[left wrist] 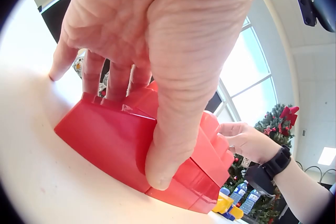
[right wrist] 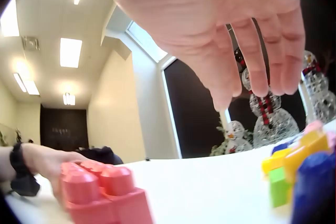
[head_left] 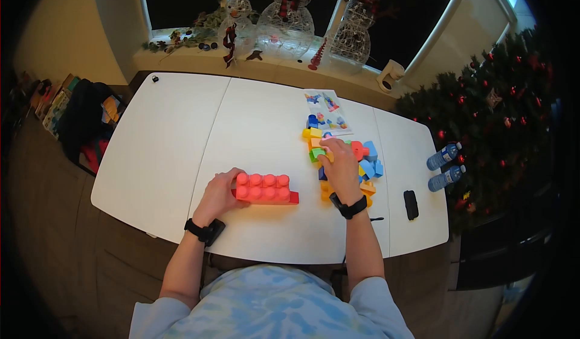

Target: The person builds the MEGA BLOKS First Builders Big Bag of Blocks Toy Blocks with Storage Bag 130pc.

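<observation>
Left hand [head_left: 215,196]: I grip the red blocks [head_left: 263,189];
Right hand [head_left: 342,169]: my straight, empty fingers hang above the pile [head_left: 367,169].

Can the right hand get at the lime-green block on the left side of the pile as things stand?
Probably yes: the right hand appears to hold nothing, the lime-green block sits beside its fingers, and nothing seems to block that block's left side.

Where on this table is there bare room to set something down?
Bare: the white table left of the left hand, and beyond the red bricks, left of the printed sheet. Crowded: the loose blocks around the right hand.
</observation>
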Demonstrator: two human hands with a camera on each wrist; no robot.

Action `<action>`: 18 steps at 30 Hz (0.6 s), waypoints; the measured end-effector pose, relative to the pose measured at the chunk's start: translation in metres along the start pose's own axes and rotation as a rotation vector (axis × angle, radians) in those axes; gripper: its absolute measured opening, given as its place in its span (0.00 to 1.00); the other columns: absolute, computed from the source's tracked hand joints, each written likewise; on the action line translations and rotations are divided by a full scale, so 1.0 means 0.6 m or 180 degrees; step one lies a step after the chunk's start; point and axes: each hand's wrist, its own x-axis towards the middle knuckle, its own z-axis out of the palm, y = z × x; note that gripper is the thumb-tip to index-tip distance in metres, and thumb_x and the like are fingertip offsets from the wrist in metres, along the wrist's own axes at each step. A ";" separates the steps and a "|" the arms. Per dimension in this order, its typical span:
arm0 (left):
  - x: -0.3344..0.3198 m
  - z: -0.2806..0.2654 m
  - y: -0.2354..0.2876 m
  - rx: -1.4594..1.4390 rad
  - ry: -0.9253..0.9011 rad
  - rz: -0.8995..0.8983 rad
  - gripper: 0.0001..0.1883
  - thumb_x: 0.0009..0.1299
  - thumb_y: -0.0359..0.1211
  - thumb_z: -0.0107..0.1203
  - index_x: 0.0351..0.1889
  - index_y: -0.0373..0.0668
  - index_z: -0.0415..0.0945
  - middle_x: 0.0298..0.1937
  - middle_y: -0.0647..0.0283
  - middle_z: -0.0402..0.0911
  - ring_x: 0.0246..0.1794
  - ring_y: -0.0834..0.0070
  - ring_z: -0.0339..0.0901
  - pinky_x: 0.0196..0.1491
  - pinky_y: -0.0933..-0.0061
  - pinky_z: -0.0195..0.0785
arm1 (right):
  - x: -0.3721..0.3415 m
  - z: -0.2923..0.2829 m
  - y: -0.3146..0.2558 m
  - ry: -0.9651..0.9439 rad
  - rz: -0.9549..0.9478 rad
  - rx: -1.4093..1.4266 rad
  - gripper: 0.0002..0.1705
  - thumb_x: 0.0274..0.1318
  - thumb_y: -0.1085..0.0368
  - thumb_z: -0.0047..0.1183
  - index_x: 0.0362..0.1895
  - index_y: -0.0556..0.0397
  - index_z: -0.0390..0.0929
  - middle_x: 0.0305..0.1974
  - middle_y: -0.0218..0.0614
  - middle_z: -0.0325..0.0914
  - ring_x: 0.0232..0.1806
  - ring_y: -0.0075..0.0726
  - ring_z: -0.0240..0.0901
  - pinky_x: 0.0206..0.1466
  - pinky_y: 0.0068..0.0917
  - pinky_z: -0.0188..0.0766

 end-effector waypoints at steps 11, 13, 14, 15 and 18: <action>-0.001 0.002 0.000 0.0111 0.0018 -0.0077 0.38 0.43 0.33 0.80 0.55 0.45 0.77 0.49 0.55 0.86 0.51 0.51 0.81 0.56 0.55 0.76 | -0.007 0.022 0.082 -0.0696 0.0527 -0.0226 0.22 0.50 0.73 0.66 0.52 0.56 0.83 0.49 0.49 0.82 0.49 0.56 0.81 0.54 0.44 0.79; 0.000 0.003 -0.003 0.0006 -0.0025 -0.0038 0.38 0.43 0.33 0.80 0.56 0.46 0.76 0.49 0.55 0.85 0.51 0.51 0.81 0.56 0.55 0.76 | -0.005 0.006 0.057 -0.0259 0.0412 -0.0204 0.20 0.51 0.71 0.66 0.51 0.58 0.83 0.46 0.46 0.81 0.46 0.51 0.82 0.50 0.42 0.80; 0.000 0.003 -0.001 0.0017 -0.0022 -0.0068 0.38 0.43 0.33 0.80 0.56 0.46 0.76 0.49 0.55 0.85 0.51 0.51 0.81 0.56 0.55 0.76 | -0.003 -0.006 0.036 -0.0280 0.0406 -0.0180 0.20 0.51 0.71 0.66 0.51 0.58 0.83 0.46 0.46 0.81 0.46 0.51 0.82 0.50 0.42 0.80; -0.001 0.001 0.002 0.0032 -0.0007 -0.0065 0.39 0.43 0.33 0.81 0.56 0.46 0.76 0.48 0.55 0.85 0.51 0.51 0.80 0.55 0.54 0.76 | 0.000 -0.016 0.013 -0.0184 0.0479 0.0158 0.19 0.52 0.69 0.68 0.50 0.59 0.83 0.45 0.45 0.81 0.44 0.47 0.83 0.47 0.40 0.81; -0.004 -0.002 0.014 0.0070 0.0031 -0.0105 0.37 0.44 0.33 0.80 0.55 0.46 0.76 0.47 0.56 0.86 0.50 0.52 0.81 0.58 0.55 0.73 | -0.003 -0.020 -0.062 0.0039 0.0342 0.0899 0.17 0.54 0.67 0.70 0.46 0.61 0.84 0.41 0.40 0.79 0.37 0.37 0.84 0.41 0.33 0.82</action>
